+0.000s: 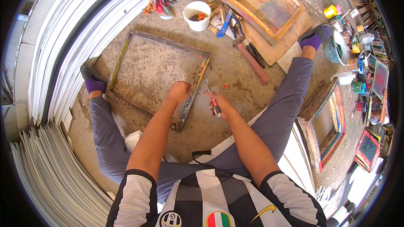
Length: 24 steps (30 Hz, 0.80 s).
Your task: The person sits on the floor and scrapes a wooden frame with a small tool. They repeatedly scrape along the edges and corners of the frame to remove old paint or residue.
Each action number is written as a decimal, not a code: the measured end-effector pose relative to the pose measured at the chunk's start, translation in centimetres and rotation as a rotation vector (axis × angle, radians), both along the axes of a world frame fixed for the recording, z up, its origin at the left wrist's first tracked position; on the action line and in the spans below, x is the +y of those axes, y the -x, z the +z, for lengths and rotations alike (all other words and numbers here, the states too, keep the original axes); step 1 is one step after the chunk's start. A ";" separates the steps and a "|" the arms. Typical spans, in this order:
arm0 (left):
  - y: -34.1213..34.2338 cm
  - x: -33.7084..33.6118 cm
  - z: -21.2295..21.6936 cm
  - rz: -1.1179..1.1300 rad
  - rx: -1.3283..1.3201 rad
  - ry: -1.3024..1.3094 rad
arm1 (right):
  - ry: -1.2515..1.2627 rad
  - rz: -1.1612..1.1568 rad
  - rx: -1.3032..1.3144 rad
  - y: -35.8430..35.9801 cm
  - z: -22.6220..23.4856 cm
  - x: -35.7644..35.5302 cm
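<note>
Both hands (179, 91) (219, 105) at frame (198, 80) edge (pliers (212, 98) right).

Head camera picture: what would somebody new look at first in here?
Probably the big paint-stained wooden frame lying flat on the concrete floor in the middle. The left hand rests on its right edge, and the right hand beside it holds a red-handled tool. A white bucket stands further back.

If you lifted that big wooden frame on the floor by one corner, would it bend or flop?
Probably not: the wooden frame has solid-looking bars that the left hand grips. Being flat and square, it should slide rather than roll. Its open middle suggests it is fairly light.
</note>
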State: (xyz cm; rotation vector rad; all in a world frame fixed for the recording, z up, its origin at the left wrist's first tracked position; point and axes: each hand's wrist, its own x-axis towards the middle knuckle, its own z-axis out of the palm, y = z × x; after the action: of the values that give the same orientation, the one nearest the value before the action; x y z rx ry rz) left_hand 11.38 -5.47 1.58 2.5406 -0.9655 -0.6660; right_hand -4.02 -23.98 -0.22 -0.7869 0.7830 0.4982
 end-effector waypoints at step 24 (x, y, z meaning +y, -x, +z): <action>3.5 1.5 -1.1 0.237 -0.057 0.198 | 1.264 0.597 -0.254 0.7 3.9 1.9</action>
State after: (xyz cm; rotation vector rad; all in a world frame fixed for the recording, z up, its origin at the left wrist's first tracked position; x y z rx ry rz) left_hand 7.89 -4.01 0.46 2.4553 -0.6943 -0.4103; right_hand -4.71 -22.07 3.67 -2.2509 0.5538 0.3707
